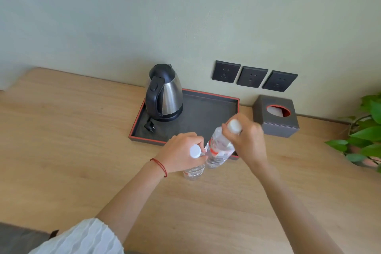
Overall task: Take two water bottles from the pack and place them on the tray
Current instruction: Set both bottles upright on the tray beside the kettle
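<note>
Each of my hands holds a clear water bottle by its neck, just below a white cap. My left hand [181, 151] grips the left bottle [193, 172], which is upright over the wooden table just in front of the tray. My right hand [247, 138] grips the right bottle [219, 148], which has a red and white label, tilts to the right and hangs over the front rim of the dark tray [206, 113]. The tray has a red edge and lies against the wall. The pack is not in view.
A steel kettle [165, 94] with a black handle stands on the tray's left half, its plug [149, 127] lying beside it. A dark tissue box [277, 116] sits right of the tray. Three wall sockets [252, 76] are behind. Green plant leaves [365, 132] reach in at the right.
</note>
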{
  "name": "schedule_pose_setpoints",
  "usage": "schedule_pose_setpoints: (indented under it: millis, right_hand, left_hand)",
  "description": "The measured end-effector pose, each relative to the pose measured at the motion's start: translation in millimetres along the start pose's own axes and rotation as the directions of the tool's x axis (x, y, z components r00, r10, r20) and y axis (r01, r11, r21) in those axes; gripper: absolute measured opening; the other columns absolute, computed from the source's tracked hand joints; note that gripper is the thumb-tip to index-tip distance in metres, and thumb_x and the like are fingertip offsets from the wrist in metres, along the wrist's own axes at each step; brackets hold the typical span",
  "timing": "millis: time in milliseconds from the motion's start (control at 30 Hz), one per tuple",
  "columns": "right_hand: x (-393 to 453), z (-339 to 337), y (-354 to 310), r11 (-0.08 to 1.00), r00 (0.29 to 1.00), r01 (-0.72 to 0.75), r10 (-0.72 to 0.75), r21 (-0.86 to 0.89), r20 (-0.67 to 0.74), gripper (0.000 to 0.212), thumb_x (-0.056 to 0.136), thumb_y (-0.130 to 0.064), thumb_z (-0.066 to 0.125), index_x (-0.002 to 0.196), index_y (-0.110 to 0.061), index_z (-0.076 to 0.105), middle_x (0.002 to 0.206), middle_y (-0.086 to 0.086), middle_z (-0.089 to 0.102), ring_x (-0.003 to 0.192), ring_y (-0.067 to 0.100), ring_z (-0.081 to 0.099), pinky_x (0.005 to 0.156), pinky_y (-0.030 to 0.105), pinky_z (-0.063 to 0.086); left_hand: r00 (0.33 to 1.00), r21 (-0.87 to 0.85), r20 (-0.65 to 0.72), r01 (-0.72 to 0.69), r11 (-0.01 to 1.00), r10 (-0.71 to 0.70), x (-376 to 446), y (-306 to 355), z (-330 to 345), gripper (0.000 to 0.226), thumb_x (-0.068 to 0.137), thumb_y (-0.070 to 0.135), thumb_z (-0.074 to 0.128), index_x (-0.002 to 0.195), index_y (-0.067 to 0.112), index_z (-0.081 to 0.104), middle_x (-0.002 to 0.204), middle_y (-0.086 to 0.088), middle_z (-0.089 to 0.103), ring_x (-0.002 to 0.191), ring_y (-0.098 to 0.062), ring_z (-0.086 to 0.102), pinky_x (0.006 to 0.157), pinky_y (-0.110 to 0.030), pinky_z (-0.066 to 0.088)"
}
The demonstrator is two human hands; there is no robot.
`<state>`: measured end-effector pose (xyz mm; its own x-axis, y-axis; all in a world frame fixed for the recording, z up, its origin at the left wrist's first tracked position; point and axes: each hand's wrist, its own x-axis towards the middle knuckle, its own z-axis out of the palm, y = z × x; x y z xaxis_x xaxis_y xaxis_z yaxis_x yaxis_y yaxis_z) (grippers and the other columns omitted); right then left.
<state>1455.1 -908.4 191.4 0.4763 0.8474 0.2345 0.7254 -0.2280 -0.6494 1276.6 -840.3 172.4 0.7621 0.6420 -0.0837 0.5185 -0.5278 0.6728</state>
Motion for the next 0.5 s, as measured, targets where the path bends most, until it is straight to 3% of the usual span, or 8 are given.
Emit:
schedule_pose_setpoints:
  millis: [133,267,367,500]
  right_hand:
    - [48,-7,-2,0.996,0.997,0.077,-0.076,0.042,-0.022,0.019,0.079,-0.021,0.068,0.079,-0.005,0.058,0.068,0.014,0.068,0.062,0.036,0.058,0.058,0.042,0.052]
    - [91,-1,4,0.992,0.992,0.125,-0.125,0.012,0.015,0.019,0.08,-0.022,0.066,0.086,-0.005,0.057,0.07,0.009,0.063,0.064,0.028,0.056,0.055,0.031,0.042]
    - [120,3,14,0.992,0.989,0.129,-0.128,-0.013,0.07,0.019,0.082,-0.02,0.064,0.089,-0.004,0.057,0.081,0.017,0.068,0.072,0.034,0.059,0.063,0.04,0.05]
    - [152,8,29,0.988,0.976,0.149,-0.139,-0.044,0.166,0.013,0.082,-0.017,0.062,0.088,-0.007,0.059,0.089,0.016,0.067,0.083,0.035,0.058,0.074,0.042,0.049]
  left_hand:
    - [1.0,0.002,0.013,0.007,1.0,-0.007,2,1,-2,0.013,0.073,0.033,0.07,0.072,0.024,0.061,0.089,0.004,0.068,0.084,-0.022,0.066,0.081,-0.044,0.052]
    - [1.0,-0.013,0.003,0.026,1.0,-0.026,2,0,-1,0.014,0.073,0.033,0.07,0.071,0.022,0.061,0.088,0.004,0.068,0.085,-0.02,0.067,0.08,-0.044,0.052]
    - [0.999,-0.032,-0.003,0.031,0.999,-0.032,2,1,-1,0.015,0.072,0.033,0.07,0.072,0.02,0.062,0.087,0.002,0.068,0.084,-0.02,0.068,0.078,-0.044,0.053]
    - [0.998,-0.044,-0.017,0.053,0.998,-0.054,-1,2,0,0.015,0.071,0.033,0.069,0.074,0.02,0.064,0.088,0.003,0.067,0.083,-0.019,0.067,0.076,-0.043,0.053]
